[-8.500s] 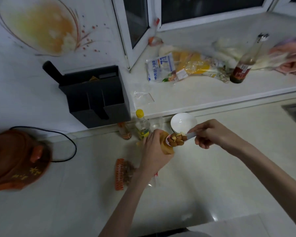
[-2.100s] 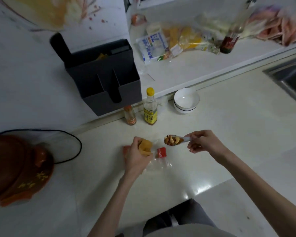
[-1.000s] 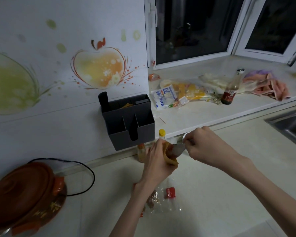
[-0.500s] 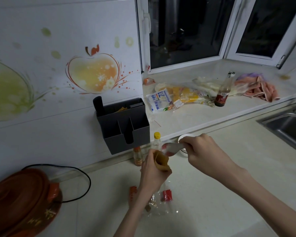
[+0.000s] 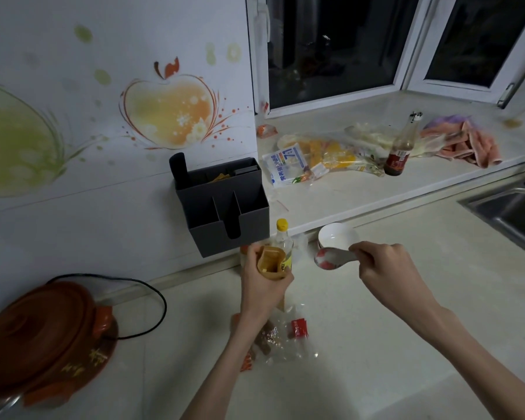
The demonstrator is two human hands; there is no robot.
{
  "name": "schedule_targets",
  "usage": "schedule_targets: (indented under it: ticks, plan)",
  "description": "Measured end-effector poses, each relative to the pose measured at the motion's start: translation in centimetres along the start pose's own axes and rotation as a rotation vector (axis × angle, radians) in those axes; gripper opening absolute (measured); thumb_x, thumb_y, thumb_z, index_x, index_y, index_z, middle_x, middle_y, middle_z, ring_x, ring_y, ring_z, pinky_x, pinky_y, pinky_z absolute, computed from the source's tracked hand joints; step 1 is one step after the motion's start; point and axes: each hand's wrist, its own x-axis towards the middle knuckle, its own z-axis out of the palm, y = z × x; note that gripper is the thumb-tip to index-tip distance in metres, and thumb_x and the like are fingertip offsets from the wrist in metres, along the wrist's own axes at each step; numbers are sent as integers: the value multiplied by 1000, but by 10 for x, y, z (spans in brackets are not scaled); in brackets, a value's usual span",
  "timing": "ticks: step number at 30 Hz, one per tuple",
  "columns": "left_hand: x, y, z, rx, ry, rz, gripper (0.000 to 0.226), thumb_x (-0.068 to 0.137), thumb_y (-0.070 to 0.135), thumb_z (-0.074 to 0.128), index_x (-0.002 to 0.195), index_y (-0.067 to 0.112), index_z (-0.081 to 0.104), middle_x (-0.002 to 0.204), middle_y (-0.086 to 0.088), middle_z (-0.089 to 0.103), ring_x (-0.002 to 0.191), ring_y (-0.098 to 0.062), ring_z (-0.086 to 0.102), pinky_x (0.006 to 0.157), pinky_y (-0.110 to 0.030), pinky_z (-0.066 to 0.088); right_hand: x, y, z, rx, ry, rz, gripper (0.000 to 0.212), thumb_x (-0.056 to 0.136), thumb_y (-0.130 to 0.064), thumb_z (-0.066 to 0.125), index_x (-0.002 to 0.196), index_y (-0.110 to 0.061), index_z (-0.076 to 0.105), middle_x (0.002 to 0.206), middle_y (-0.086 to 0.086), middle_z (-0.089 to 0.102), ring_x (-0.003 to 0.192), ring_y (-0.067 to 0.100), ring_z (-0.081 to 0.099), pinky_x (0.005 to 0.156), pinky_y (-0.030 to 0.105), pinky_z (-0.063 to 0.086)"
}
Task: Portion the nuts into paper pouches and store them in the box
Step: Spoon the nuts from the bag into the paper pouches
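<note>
My left hand [image 5: 262, 283] grips a small brown paper pouch [image 5: 271, 262], held upright with its mouth open. To its right, my right hand [image 5: 385, 272] pinches the handle of a white spoon [image 5: 331, 258] whose bowl is empty and apart from the pouch. A clear plastic bag of nuts [image 5: 281, 338] with a red label lies on the counter below my left wrist. The dark grey compartment box [image 5: 225, 207] hangs on the wall behind the pouch, with something yellow-brown in its back section.
A white bowl [image 5: 338, 234] and a yellow-capped bottle [image 5: 282, 237] stand by the wall. A brown clay pot [image 5: 43, 338] with a black cord sits at the left. Food packets [image 5: 312, 160], a sauce bottle [image 5: 402, 150] and cloths lie on the sill. A sink [image 5: 515, 213] is at right.
The spoon held nuts 2 s ago and tipped at the pouch mouth; now it is empty and drawn to the right, away from the pouch. My left hand still holds the pouch.
</note>
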Motion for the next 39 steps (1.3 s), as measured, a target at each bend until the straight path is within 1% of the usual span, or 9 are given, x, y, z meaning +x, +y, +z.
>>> schedule_targets:
  ticks: [10, 13, 20, 24, 26, 29, 31, 35, 39]
  plan:
    - [-24, -28, 4, 24, -100, -43, 47, 67, 20, 78, 101, 33, 48, 89, 10, 64, 77, -7, 63, 64, -12, 49, -24, 19, 16, 48, -29, 82, 24, 85, 1, 51, 90, -9, 71, 59, 8, 63, 59, 31, 55, 57, 34, 43]
    - [-36, -37, 6, 24, -105, -172, 49, 65, 35, 81, 99, 41, 47, 88, 19, 65, 71, 0, 63, 57, -6, 45, -25, 29, 28, 211, -43, 210, 16, 88, -9, 54, 80, -15, 66, 54, -2, 63, 50, 15, 53, 48, 16, 38]
    - [-38, -58, 21, -51, -76, -566, 63, 38, 63, 81, 92, 43, 54, 86, 17, 69, 78, -1, 65, 60, -22, 49, -19, 49, 65, 434, -60, 277, 23, 89, -15, 58, 67, -17, 64, 54, 3, 54, 47, 8, 42, 48, 16, 31]
    - [-29, -62, 37, -235, -84, -641, 53, 59, 42, 85, 104, 36, 56, 92, 11, 72, 88, -8, 67, 70, -22, 48, -9, 57, 87, 444, -155, 237, 28, 97, -15, 47, 73, -13, 61, 70, -4, 66, 63, 2, 57, 62, 10, 39]
    - [-26, -66, 46, -306, -100, -640, 48, 70, 24, 78, 109, 36, 54, 96, 10, 73, 97, -13, 67, 75, -25, 50, -4, 62, 96, 535, -192, 240, 32, 100, -15, 42, 70, -12, 52, 61, -2, 62, 56, 13, 58, 68, 22, 48]
    - [-21, -63, 62, -385, -184, -613, 50, 63, 27, 67, 109, 42, 51, 106, 10, 71, 101, -8, 67, 70, -26, 54, 4, 72, 104, 554, -242, 285, 30, 99, -17, 42, 69, -13, 46, 55, -3, 46, 47, 16, 49, 59, 39, 51]
    - [-12, -60, 76, -443, -220, -595, 45, 67, 21, 59, 108, 39, 54, 114, 5, 70, 101, -14, 66, 70, -28, 53, 9, 81, 106, 590, -326, 374, 23, 96, -19, 47, 76, -9, 55, 56, -3, 44, 48, 14, 44, 54, 37, 49]
    - [8, -46, 108, -624, -247, -620, 53, 66, 5, 45, 118, 2, 53, 122, -13, 66, 99, -33, 65, 72, -37, 50, 18, 102, 105, 808, -492, 490, 16, 93, -24, 55, 87, -14, 66, 54, -6, 50, 49, 13, 45, 49, 28, 45]
    - [21, -37, 134, -709, -244, -663, 45, 73, -1, 39, 107, 7, 69, 117, -16, 69, 99, -32, 69, 79, -41, 58, 30, 129, 97, 965, -520, 513, 14, 94, -21, 57, 96, -13, 68, 54, -1, 49, 49, 15, 40, 50, 27, 40]
